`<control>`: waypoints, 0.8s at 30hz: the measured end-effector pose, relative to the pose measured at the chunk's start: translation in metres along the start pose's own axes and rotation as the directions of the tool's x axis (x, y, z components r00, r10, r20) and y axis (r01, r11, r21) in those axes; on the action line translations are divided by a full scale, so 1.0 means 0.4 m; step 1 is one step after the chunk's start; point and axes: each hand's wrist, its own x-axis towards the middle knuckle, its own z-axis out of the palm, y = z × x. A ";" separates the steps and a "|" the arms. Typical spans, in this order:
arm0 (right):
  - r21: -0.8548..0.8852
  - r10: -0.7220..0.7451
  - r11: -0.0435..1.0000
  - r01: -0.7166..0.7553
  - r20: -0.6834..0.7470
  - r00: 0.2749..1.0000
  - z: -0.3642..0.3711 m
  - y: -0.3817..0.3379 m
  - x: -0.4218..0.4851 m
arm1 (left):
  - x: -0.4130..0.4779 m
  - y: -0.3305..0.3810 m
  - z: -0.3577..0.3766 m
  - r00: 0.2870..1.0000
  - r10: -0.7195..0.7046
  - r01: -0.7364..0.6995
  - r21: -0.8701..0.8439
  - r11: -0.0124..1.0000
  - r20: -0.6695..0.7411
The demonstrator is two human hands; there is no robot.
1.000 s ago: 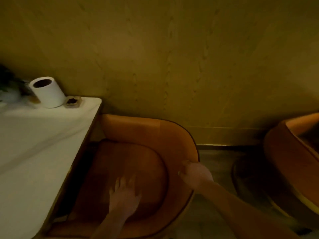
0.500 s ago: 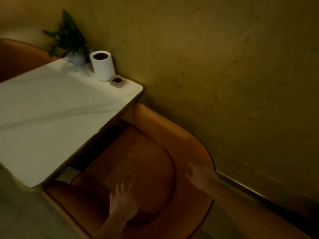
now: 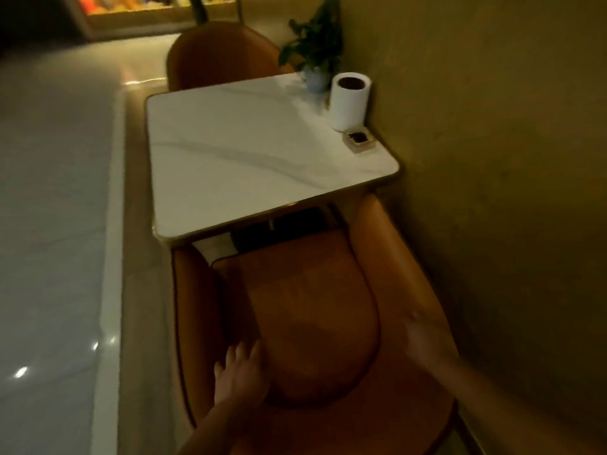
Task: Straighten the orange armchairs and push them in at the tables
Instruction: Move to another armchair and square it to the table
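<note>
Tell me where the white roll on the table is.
In the head view, the white roll stands on the table's far right side by the wall, between the potted plant behind it and the small square dish in front.

near orange armchair (image 3: 387,257): upright, rounded back and arms in one shell, dark piping, faces the table, right arm close along the wall | seat front at the near edge of the white gold-rimmed table (image 3: 230,152) | far orange armchair (image 3: 216,57): upright, rounded back shows beyond the far table edge
</note>
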 end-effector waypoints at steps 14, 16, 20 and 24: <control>-0.015 -0.280 0.959 0.282 0.073 0.957 0.096 0.148 0.026 | -0.167 0.059 0.145 0.939 -0.329 0.319 -0.105 0.942 -0.097; 0.000 -0.271 0.963 0.271 0.011 0.963 0.101 0.150 0.029 | -0.172 0.066 0.139 0.938 -0.325 0.316 -0.094 0.944 -0.117; -0.010 -0.129 0.992 0.129 -0.094 0.987 0.100 0.166 0.054 | -0.179 0.081 0.129 0.935 -0.340 0.336 -0.061 0.940 -0.096; 0.014 -0.020 1.000 0.022 -0.158 0.987 0.102 0.164 0.107 | -0.165 0.066 0.139 0.916 -0.386 0.380 -0.073 0.922 -0.108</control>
